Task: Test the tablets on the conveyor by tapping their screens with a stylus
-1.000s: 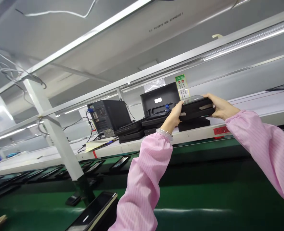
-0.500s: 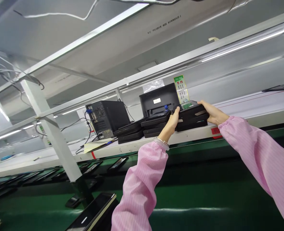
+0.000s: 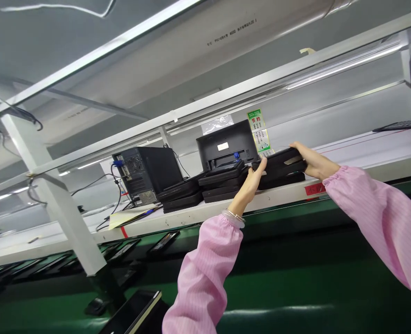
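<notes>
Both my hands reach up to a shelf (image 3: pixel 226 211) and grip a flat black casing (image 3: pixel 282 160) by its ends. My left hand (image 3: pixel 251 183) has its thumb over the left end; my right hand (image 3: pixel 311 161) is wrapped round the right end. The casing is tilted, at the top of a small stack of similar black casings (image 3: pixel 291 181); whether it touches them I cannot tell. More flat black casings are piled to the left, in a middle stack (image 3: pixel 219 185) and a left stack (image 3: pixel 181 197).
Behind the stacks stand a black monitor (image 3: pixel 226 144), seen from the back, and a computer tower (image 3: pixel 150 174). A white post (image 3: pixel 64 218) rises at the left. Below the shelf, several dark panels (image 3: pixel 163 242) lie on the green surface (image 3: pixel 278 278).
The casing in my hands has tipped, so its top with the green board no longer shows. My hands stay at its ends. The view has shifted slightly.
</notes>
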Available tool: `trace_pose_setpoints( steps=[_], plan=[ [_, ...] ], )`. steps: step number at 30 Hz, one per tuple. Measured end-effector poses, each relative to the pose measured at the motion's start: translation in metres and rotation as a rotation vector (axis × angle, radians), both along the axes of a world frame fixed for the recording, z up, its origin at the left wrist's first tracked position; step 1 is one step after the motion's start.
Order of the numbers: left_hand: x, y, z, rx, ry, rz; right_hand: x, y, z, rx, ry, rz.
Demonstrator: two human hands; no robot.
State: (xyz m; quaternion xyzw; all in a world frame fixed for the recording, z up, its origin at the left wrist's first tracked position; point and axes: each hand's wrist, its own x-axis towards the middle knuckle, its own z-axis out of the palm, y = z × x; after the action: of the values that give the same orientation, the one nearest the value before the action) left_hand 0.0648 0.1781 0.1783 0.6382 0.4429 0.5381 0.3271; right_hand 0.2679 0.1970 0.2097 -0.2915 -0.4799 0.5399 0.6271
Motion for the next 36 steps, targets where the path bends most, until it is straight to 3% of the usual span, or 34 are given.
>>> trace_pose_setpoints(
  steps=[5,10,15,19,22,30,36],
  plan=[
    [0.003,-0.005,-0.004,0.069,0.007,-0.025,0.001,0.018,-0.008,0.098,-0.093,-0.123],
    [0.004,-0.002,-0.006,0.082,0.014,-0.011,0.008,0.035,-0.027,0.162,-0.128,-0.115],
    [0.000,0.004,-0.009,0.103,0.015,-0.023,0.024,0.026,-0.031,0.160,-0.201,0.073],
    [-0.005,0.011,-0.013,0.103,0.024,-0.058,0.047,0.018,-0.032,0.384,-0.447,0.233],
    [-0.007,0.017,-0.017,0.112,0.012,-0.055,0.055,0.017,-0.035,0.501,-0.534,0.189],
    [-0.006,0.008,-0.014,0.098,0.006,-0.083,0.048,-0.001,-0.033,0.462,-0.531,0.015],
    [-0.007,0.001,-0.009,0.028,0.024,-0.076,0.050,0.001,-0.037,0.496,-0.565,0.003]
  ],
)
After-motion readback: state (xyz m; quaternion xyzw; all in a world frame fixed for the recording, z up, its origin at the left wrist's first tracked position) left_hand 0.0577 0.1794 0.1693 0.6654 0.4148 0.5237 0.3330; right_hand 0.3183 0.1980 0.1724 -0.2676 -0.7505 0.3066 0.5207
